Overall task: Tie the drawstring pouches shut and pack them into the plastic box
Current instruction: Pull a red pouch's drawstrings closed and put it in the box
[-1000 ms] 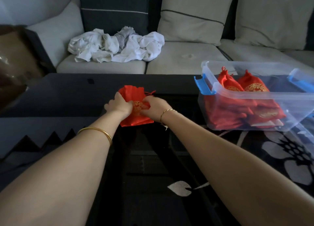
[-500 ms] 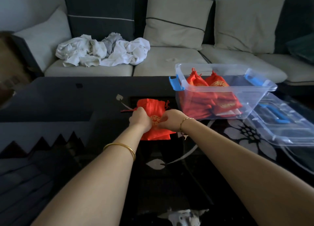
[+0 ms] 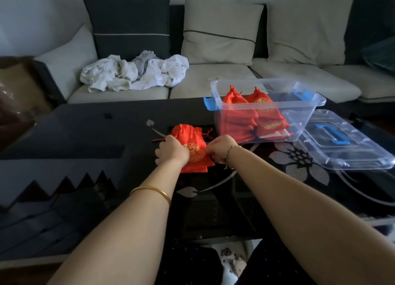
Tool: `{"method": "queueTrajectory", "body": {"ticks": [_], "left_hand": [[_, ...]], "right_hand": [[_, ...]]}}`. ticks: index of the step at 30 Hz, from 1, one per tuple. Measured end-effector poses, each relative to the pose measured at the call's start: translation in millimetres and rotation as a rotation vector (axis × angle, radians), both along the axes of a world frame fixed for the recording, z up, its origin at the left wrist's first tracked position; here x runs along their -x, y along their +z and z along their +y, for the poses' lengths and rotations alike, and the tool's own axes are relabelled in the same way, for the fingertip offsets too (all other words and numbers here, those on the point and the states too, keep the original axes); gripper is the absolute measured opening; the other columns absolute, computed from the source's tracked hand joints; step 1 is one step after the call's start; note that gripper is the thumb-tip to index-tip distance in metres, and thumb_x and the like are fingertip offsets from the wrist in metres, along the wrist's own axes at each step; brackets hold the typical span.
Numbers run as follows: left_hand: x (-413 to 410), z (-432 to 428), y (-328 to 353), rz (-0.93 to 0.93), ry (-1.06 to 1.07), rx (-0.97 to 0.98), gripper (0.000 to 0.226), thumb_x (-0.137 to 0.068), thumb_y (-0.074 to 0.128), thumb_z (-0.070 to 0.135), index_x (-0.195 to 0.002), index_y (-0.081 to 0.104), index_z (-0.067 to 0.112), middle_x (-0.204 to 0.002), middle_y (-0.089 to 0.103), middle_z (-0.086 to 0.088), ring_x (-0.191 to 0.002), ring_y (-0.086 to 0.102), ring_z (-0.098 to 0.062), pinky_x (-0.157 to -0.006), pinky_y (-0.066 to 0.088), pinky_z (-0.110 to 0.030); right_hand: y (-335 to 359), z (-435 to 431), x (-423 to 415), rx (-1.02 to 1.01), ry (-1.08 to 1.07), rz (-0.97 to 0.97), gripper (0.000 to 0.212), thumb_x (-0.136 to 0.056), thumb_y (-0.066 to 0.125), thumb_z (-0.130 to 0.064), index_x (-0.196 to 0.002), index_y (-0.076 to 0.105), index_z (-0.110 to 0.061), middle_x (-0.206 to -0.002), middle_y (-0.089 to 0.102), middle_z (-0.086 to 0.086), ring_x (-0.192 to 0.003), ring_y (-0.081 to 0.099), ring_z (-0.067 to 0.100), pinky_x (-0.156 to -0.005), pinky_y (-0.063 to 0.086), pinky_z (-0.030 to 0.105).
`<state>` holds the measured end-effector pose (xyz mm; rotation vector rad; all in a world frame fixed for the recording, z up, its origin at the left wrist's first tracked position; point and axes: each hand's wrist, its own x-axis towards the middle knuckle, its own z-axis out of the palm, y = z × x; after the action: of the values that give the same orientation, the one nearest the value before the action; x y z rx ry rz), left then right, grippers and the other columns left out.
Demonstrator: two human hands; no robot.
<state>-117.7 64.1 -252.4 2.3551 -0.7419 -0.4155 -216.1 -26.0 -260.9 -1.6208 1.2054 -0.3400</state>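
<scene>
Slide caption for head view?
Person's left hand and right hand hold a red drawstring pouch on the table beside the plastic box of packed pouches.

Gold bangle, thin gold bracelet

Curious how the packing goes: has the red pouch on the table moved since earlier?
Yes. The red pouch slid right, toward the plastic box: the table's white leaf, earlier off to its right, now sits squarely on its near side.

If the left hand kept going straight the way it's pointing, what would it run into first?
The red drawstring pouch, which the left hand is gripping. Past that, probably the clear plastic box at its blue-latched end, though depth is hard to judge.
</scene>
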Motion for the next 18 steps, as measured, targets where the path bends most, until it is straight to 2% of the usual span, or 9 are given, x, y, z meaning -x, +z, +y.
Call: {"method": "queueTrajectory", "body": {"ticks": [4,9,11,14,18], "left_hand": [[4,-1,6,-0.058,0.047,0.054,0.039,-0.092,0.056,0.020,-0.128,0.047,0.007,-0.134,0.045,-0.015,-0.126,0.039,-0.034,-0.098,0.041,-0.044],[-2,-4,3,-0.061,0.033,0.085,0.035,-0.092,0.056,0.021,-0.121,0.053,0.000,-0.126,0.053,-0.018,-0.116,0.052,-0.035,-0.092,0.049,-0.044],[-5,-5,0,-0.054,0.033,0.096,0.033,-0.093,0.055,0.021,-0.116,0.056,-0.001,-0.120,0.058,-0.019,-0.111,0.056,-0.036,-0.090,0.050,-0.045],[-8,-5,-1,-0.095,0.029,0.135,0.030,-0.094,0.052,0.018,-0.110,0.061,-0.005,-0.111,0.063,-0.023,-0.104,0.060,-0.037,-0.085,0.049,-0.045],[-11,-5,-1,-0.109,0.028,0.162,0.027,-0.094,0.048,0.013,-0.107,0.067,-0.002,-0.109,0.066,-0.021,-0.102,0.062,-0.035,-0.082,0.050,-0.042]], "right_hand": [[-3,7,-2,0.053,0.030,0.072,0.006,-0.085,0.056,-0.007,-0.081,0.054,-0.003,-0.059,0.045,0.009,-0.048,0.041,0.017,-0.048,0.035,0.026],[-3,9,-8,0.086,0.019,0.092,0.030,-0.079,0.071,-0.011,-0.071,0.042,-0.009,-0.064,0.044,0.007,-0.051,0.041,0.016,-0.046,0.037,0.026],[-4,10,-9,0.113,0.019,0.120,0.029,-0.076,0.073,-0.010,-0.071,0.044,-0.009,-0.066,0.047,0.007,-0.050,0.042,0.015,-0.043,0.035,0.025],[-4,10,-11,0.123,0.042,0.121,0.024,-0.075,0.074,-0.008,-0.080,0.050,-0.007,-0.075,0.051,0.009,-0.051,0.041,0.015,-0.042,0.033,0.024],[-4,6,-10,0.150,0.036,0.072,0.031,-0.077,0.069,0.001,-0.062,0.044,-0.010,-0.062,0.044,0.004,-0.051,0.039,0.016,-0.046,0.034,0.025]]}}
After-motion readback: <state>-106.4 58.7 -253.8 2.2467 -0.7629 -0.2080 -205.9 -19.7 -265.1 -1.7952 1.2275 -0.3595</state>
